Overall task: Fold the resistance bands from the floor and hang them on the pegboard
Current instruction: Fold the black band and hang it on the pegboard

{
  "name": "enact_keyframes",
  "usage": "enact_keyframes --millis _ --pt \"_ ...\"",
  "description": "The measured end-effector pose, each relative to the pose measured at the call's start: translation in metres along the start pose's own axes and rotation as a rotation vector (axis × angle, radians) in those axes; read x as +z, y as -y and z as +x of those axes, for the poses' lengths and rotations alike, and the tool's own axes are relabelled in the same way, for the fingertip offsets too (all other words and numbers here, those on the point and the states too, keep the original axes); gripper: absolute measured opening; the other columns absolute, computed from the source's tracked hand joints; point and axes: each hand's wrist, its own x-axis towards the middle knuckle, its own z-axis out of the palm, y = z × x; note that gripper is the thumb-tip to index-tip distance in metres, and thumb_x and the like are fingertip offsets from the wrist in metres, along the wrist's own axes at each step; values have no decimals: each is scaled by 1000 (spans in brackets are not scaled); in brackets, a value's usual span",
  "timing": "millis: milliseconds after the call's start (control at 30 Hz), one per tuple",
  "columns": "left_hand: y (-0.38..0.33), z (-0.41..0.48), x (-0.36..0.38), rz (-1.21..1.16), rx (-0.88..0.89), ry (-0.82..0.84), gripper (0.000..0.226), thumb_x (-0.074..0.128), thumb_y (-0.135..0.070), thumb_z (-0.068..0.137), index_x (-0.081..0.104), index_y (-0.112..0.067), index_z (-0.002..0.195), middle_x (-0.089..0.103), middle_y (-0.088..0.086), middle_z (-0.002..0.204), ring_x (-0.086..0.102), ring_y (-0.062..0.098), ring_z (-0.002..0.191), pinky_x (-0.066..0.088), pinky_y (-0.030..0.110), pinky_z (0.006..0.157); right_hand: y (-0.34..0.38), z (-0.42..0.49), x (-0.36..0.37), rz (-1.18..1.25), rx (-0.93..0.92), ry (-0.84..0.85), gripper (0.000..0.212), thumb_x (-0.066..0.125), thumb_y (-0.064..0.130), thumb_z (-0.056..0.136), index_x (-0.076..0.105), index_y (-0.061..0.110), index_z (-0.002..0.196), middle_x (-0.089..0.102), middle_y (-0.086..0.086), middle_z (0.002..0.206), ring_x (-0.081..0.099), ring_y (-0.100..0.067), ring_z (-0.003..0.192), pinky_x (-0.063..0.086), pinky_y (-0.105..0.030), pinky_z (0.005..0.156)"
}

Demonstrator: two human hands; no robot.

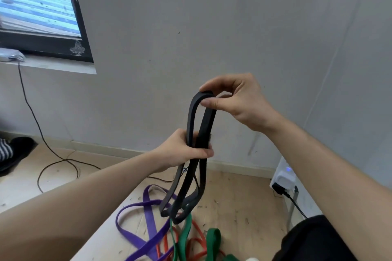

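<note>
A black resistance band (pixel 192 125) hangs doubled in front of the grey wall. My right hand (pixel 235 101) pinches its top bend between thumb and fingers. Lower down, my left hand (pixel 186 148) is wrapped around the gathered strands, and the loose loops dangle below it toward the floor. On the wooden floor underneath lie a purple band (pixel 148 212), a green band (pixel 184 237) and an orange band (pixel 197 246), tangled over one another. No pegboard is in view.
A window (pixel 38 6) with a dark frame sits at the upper left above a ledge. A black cable (pixel 31 112) runs down the wall and loops on the floor. A white plug and socket block (pixel 283 180) stands at the right by the wall.
</note>
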Motion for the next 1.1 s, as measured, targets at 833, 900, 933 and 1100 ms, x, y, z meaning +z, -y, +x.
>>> enact_keyframes --millis 833,900,933,1100 --pt "-28 -1 -39 78 190 -170 12 79 -10 87 77 -11 98 67 17 78 64 18 72 53 37 74 -85 -30 -51 -251 592 613 56 82 12 79 62 22 131 69 0 124 62 -16 116 51 -30 95" --pt "-32 -4 -40 110 199 -129 13 78 -9 87 78 -12 99 70 20 83 66 20 72 56 37 75 -70 -23 -38 -239 521 551 72 86 29 74 54 30 138 62 11 132 54 -9 125 44 -29 102" --pt "-33 -6 -40 114 203 -115 14 78 -9 87 79 -12 100 72 19 84 68 22 72 58 37 76 -62 -20 -30 -179 481 508 76 87 31 73 52 31 140 61 13 133 53 -7 127 42 -30 105" --pt "-38 -11 -41 152 227 -119 11 78 -11 87 79 -13 97 76 7 79 72 22 74 58 29 70 -40 -17 15 -43 319 518 39 79 23 84 65 15 120 70 -15 108 68 -27 102 50 -55 97"
